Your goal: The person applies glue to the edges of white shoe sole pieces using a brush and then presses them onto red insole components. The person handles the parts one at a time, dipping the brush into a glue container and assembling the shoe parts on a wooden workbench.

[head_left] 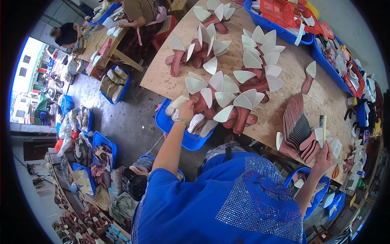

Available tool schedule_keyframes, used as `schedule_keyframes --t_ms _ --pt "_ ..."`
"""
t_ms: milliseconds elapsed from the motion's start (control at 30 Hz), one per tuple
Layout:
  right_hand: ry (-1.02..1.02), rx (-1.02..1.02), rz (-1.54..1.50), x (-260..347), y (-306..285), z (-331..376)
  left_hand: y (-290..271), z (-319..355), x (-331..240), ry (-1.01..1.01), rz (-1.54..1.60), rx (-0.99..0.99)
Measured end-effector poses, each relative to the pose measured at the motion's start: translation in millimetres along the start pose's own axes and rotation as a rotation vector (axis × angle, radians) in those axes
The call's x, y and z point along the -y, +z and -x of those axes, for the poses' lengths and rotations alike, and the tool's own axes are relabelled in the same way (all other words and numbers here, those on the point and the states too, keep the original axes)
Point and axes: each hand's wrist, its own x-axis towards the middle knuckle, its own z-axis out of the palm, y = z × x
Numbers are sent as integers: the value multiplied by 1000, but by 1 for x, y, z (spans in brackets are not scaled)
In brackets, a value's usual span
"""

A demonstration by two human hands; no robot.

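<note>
At the table's near left edge, my left hand [187, 111] has its fingers closed at a red insole with a white toe piece [180, 101]; part of that insole is hidden under the hand. Beside it lies a cluster of red insoles [242, 116] with white toe pieces fanned upward. My right hand [323, 158], on the right, grips a brush [323, 126] with a pale handle, held upright. Just left of the brush is a fanned stack of bare insoles [295, 124], with a few loose red insoles [310, 147] against it.
More clusters stand farther back on the wooden table [154, 73], and a single insole [309, 77] lies apart at right. A blue bin of shoes [191, 140] sits below the left edge. Blue bins [333, 61] line the far right. Two people work at a back table [109, 44].
</note>
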Motion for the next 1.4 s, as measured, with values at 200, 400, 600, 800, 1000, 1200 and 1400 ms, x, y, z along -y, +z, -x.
schedule_keyframes --t_ms 200,400,600,800,1000,1200,1400 --pt "24 26 -43 -3 3 -4 5 11 17 -43 99 -83" --pt "16 38 -15 -4 6 -8 9 23 3 -137 87 -29" --pt "27 56 -67 -7 10 -8 25 33 18 -196 106 -63" --pt "17 45 -50 -9 5 -10 37 40 17 -226 75 -73" --pt "13 59 -30 -4 6 -9 42 41 24 -231 146 -106" --pt "8 56 -23 -7 2 -10 36 46 19 -281 416 -145" --pt "19 47 -27 1 10 -5 9 50 -18 -264 790 -180"
